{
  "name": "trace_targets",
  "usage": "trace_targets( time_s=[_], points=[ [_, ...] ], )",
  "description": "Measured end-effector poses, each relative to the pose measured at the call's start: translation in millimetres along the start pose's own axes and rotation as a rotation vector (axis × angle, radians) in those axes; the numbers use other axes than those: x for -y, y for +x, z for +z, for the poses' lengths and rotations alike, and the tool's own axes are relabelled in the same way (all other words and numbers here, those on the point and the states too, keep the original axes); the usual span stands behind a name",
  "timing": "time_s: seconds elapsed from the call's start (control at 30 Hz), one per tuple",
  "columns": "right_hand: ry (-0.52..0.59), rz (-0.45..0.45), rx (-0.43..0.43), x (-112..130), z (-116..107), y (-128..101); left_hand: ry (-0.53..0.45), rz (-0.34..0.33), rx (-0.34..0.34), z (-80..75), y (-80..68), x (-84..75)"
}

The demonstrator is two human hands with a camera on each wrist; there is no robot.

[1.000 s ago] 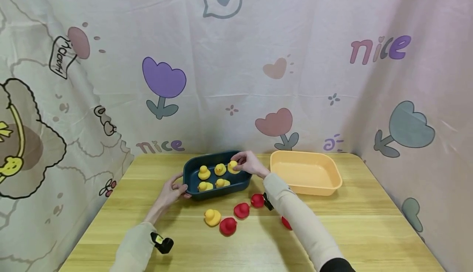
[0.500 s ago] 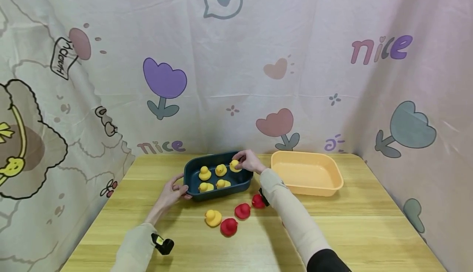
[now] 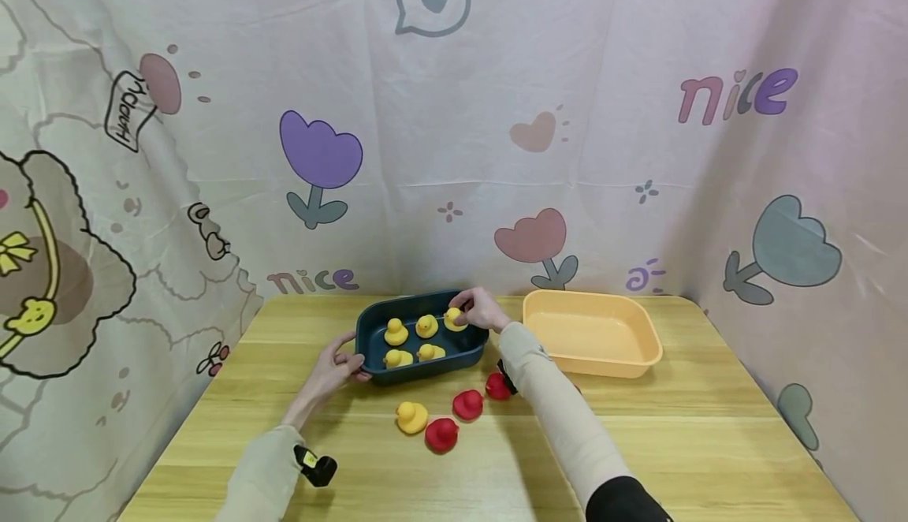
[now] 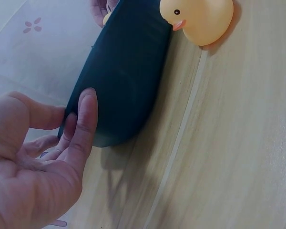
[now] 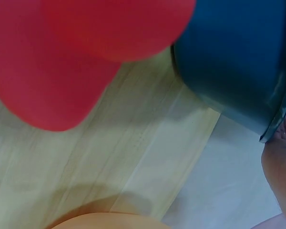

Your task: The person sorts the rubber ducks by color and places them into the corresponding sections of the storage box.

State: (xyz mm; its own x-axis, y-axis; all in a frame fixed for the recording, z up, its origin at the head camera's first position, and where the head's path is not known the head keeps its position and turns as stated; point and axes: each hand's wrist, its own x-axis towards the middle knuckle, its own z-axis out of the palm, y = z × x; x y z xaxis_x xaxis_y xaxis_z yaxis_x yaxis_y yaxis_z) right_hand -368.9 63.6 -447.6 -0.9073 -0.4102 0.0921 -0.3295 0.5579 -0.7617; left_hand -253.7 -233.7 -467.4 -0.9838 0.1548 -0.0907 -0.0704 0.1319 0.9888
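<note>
A dark blue tray point(image 3: 369, 363) sits mid-table with several yellow ducks in it. My right hand point(image 3: 474, 309) pinches one yellow duck point(image 3: 454, 318) at the tray's back right corner. My left hand point(image 3: 339, 366) grips the tray's left end, thumb on the rim; the left wrist view shows its fingers point(image 4: 81, 129) against the tray's dark wall point(image 4: 128, 76). A loose yellow duck point(image 3: 411, 417) lies on the table in front of the tray, also seen as the duck point(image 4: 200, 19) in the left wrist view. Red ducks point(image 3: 441, 434) lie beside it; one red duck point(image 5: 81, 52) fills the right wrist view next to the tray wall point(image 5: 233, 62).
An orange tray point(image 3: 641, 356) with nothing visible in it stands to the right of the blue one. The wooden table point(image 3: 709, 443) is enclosed by patterned cloth walls on three sides. My right forearm crosses above the red ducks.
The right hand has stayed at the tray's back right corner with the duck, lowering it slightly; the forearm shifted left, hiding the rightmost red duck. The left hand kept its hold.
</note>
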Motion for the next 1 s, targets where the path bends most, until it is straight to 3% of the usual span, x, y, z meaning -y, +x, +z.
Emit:
trace_targets(
  time_s=[0.3, 0.5, 0.73, 1.0],
  points=[
    [0.001, 0.001, -0.001, 4.2, -2.7, -4.4, 0.008, -0.002, -0.006, 1.1, 1.7, 1.4],
    [-0.017, -0.113, -0.026, 14.3, -9.4, -14.3, 0.013, 0.008, -0.010, -0.3, 2.2, 3.7],
    [-0.087, -0.302, 0.074, 31.6, -8.9, -49.6, 0.008, -0.006, -0.020, -0.9, 2.9, 4.7],
    [-0.080, -0.366, 0.153, 41.7, 6.3, -93.0, 0.017, -0.007, -0.030, 0.4, 1.5, 5.4]
  ],
)
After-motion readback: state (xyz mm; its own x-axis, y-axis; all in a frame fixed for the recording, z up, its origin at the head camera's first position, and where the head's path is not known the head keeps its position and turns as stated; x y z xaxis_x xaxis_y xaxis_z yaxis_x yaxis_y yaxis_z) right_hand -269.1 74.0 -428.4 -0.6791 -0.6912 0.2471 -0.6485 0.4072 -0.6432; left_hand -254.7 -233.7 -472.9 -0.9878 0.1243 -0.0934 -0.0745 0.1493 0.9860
